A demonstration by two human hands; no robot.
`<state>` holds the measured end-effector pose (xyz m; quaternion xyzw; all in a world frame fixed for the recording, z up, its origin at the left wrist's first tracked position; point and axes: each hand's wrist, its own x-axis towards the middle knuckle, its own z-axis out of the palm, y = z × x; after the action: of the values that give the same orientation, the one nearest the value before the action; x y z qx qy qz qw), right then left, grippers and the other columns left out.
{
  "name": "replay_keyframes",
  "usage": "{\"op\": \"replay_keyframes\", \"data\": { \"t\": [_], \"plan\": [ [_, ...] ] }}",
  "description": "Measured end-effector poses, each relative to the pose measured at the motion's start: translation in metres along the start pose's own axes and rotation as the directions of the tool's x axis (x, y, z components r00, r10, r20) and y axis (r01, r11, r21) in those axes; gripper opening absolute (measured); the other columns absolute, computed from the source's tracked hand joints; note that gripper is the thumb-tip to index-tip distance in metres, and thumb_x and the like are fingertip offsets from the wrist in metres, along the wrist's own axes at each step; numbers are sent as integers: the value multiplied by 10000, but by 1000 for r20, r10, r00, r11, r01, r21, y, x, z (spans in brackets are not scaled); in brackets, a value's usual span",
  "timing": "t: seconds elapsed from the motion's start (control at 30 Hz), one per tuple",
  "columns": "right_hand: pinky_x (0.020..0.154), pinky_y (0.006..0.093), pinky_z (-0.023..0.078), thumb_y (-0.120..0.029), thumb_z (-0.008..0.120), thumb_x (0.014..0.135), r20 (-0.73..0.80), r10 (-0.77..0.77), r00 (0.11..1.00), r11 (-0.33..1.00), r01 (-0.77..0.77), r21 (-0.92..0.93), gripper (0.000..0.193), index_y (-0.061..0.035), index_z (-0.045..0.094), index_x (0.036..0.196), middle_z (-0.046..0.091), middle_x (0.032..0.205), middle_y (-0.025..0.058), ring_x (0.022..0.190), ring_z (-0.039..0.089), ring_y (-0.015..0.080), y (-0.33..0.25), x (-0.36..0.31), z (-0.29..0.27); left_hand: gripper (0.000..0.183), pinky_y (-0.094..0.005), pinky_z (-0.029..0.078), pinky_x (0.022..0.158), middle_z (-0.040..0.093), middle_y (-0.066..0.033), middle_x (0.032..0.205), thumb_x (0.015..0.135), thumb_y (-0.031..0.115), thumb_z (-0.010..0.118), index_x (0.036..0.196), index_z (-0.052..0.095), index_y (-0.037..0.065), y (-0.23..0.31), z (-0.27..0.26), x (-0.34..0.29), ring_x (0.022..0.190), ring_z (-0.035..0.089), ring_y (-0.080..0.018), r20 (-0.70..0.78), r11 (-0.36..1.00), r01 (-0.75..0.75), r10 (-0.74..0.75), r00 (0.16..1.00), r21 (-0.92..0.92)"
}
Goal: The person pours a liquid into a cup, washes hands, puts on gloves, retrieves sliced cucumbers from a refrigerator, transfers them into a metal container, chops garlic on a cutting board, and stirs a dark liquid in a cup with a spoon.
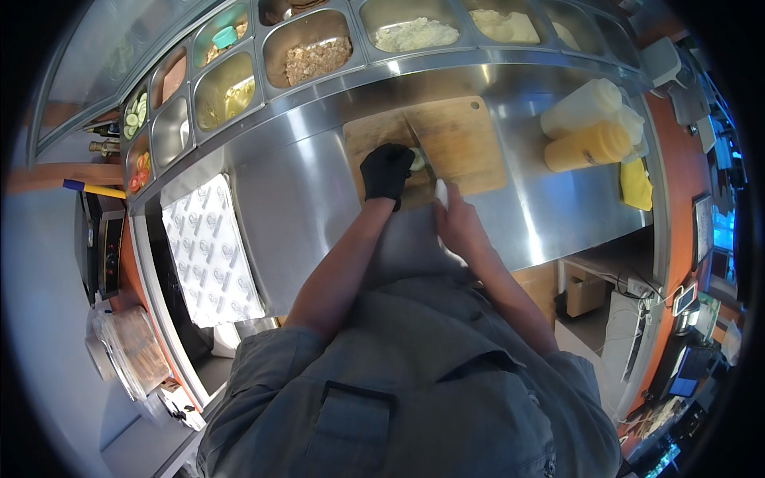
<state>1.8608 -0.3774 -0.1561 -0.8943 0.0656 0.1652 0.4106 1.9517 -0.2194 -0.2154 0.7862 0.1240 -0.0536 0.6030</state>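
Note:
My left hand (387,172), in a black glove, rests on the wooden cutting board (470,151) with its fingers curled around a pale green vegetable piece (417,159). Only a small part of that piece shows beside the fingertips; it looks like cucumber. Bare and closed, my right hand (460,223) grips the white handle of a kitchen knife (420,140). The long blade points away from me across the board, right alongside the green piece and close to the gloved fingers.
Steel food pans (315,60) line the counter's far side, with cucumber and tomato slices at the left end. Squeeze bottles (588,146) and a yellow cloth (635,185) are at the right. Printed wrapping paper (209,251) lies at the left.

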Motion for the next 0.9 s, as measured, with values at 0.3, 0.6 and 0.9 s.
{"op": "replay_keyframes", "data": {
  "t": [0.3,0.6,0.9],
  "plan": [
    [795,607,487,-225,505,1004,-12,58,998,998,-58,-9,424,-51,402,1376,662,891,352,904,630,546,-15,-9,4,252,-294,574,634,750,-114,901,860,138,714,1023,735,-52,-10,-5,1,686,707,-169,17,994,61,-60,998,-94],
    [787,588,497,-222,515,996,-44,24,999,999,-26,-45,467,-49,391,1412,660,875,342,888,632,540,-17,-10,10,181,-283,580,623,726,-83,833,831,76,726,966,741,-44,-14,-4,1,671,684,-147,36,907,162,-161,986,-389],
    [803,591,491,-198,520,984,-90,-4,996,996,-4,-88,432,-33,419,1371,656,934,354,935,617,546,-28,-8,22,145,-282,543,593,725,-84,808,842,71,727,926,738,-46,-18,-2,3,661,678,-153,26,896,151,-154,988,-417]
  ]
}}
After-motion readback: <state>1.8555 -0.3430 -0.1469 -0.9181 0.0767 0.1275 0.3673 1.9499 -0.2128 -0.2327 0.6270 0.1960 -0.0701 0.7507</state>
